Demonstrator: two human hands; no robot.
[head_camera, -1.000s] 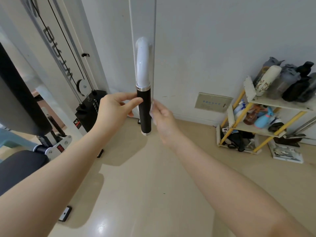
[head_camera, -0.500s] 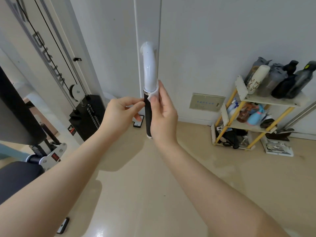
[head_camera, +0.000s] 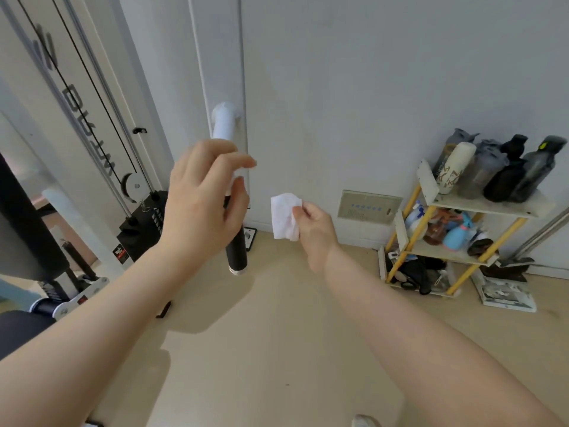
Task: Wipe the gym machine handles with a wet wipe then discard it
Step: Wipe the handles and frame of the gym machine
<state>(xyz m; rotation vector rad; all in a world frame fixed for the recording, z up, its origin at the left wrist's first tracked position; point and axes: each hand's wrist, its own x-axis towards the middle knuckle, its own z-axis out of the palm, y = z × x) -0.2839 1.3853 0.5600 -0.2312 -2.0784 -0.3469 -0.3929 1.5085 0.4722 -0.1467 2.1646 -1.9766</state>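
Your right hand (head_camera: 311, 229) pinches the wet wipe (head_camera: 284, 216) between thumb and fingertips. The crumpled sheet hangs clear to the right of the handle (head_camera: 236, 251), touching nothing else. Held by one edge like that, it reads as a sheet being shaken out or refolded to offer a cleaner face, not one pressed to the work.

Your left hand (head_camera: 201, 208) sits in front of the handle's upper part with fingers loosely curved and thumb apart from them. It hides the spot where the black grip meets the white tube, so you cannot tell whether a finger rests on it; nothing is plainly gripped. The placement suggests you are steadying the handle, which hangs down from the white post (head_camera: 220, 57) of the machine.

The grip's lower end, with its metal cap, hangs free above the floor (head_camera: 277, 349). No bin shows; the shelf (head_camera: 480, 204) against the wall holds bottles only, so the discard step looks some way off.
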